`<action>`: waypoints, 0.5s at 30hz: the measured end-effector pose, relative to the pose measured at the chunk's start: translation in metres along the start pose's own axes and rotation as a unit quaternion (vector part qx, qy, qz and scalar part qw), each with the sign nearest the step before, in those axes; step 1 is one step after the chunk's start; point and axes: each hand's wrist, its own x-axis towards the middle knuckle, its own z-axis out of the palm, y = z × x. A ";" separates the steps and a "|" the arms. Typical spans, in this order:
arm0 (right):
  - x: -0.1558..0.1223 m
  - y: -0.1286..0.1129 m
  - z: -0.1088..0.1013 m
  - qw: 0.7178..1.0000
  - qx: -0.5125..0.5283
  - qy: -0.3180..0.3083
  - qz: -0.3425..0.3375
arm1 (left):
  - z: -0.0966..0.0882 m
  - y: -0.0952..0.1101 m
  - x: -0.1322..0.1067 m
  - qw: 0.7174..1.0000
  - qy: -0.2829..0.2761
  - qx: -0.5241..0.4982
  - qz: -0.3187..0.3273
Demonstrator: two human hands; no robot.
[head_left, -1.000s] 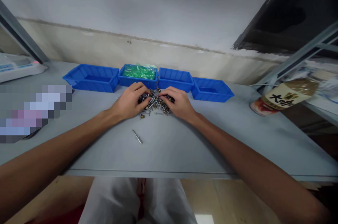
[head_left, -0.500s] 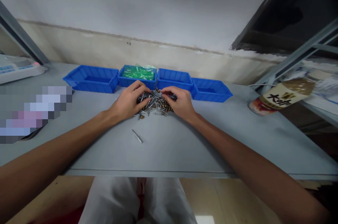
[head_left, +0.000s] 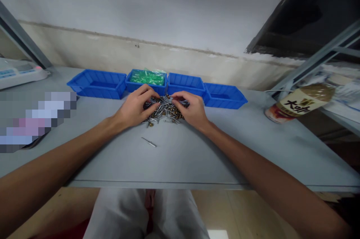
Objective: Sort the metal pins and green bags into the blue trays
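Observation:
A pile of small metal parts [head_left: 165, 111] lies mid-table, mostly silver blind rivets with long thin stems, mixed with brass-coloured pieces too small to name. My left hand [head_left: 139, 105] curves round the pile's left side, thumb and fingers apart. On the opposite side, my right hand [head_left: 192, 109] is cupped in the same way, its thumb and fingertips apart at the pile's edge. Neither hand visibly grips a single part, though some fingertips are hidden among the pieces. One loose blind rivet [head_left: 149, 142] rests on the grey table nearer to me.
Behind the pile stands a row of blue bins: a far-left bin [head_left: 97, 84], one with a green-filled bag [head_left: 147, 77], another bin [head_left: 186, 84], and a far-right bin [head_left: 225, 95]. A bottle [head_left: 299, 103] is at right, a blurred-out flat object [head_left: 39, 121] and white device [head_left: 21, 72] at left.
The loose rivet has turned on the table, its thicker end swinging up and to the right. My left hand has shifted very slightly left; my right hand is nearly still.

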 end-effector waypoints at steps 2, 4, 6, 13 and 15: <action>0.000 -0.001 0.000 1.000 0.013 0.007 0.006 | -0.006 0.002 0.000 0.999 -0.038 0.008 0.005; 0.000 -0.002 -0.001 0.999 0.027 0.015 0.017 | -0.012 0.004 -0.002 0.993 -0.113 0.023 0.022; 0.001 -0.003 -0.001 0.998 0.037 0.024 0.036 | -0.018 0.006 -0.005 0.982 -0.183 0.027 0.045; 0.001 -0.001 -0.002 0.993 0.084 0.041 0.077 | -0.025 0.011 -0.012 0.966 -0.252 0.005 0.064; 0.001 0.001 -0.002 0.990 0.102 0.038 0.094 | -0.024 0.012 -0.012 0.966 -0.253 0.003 0.061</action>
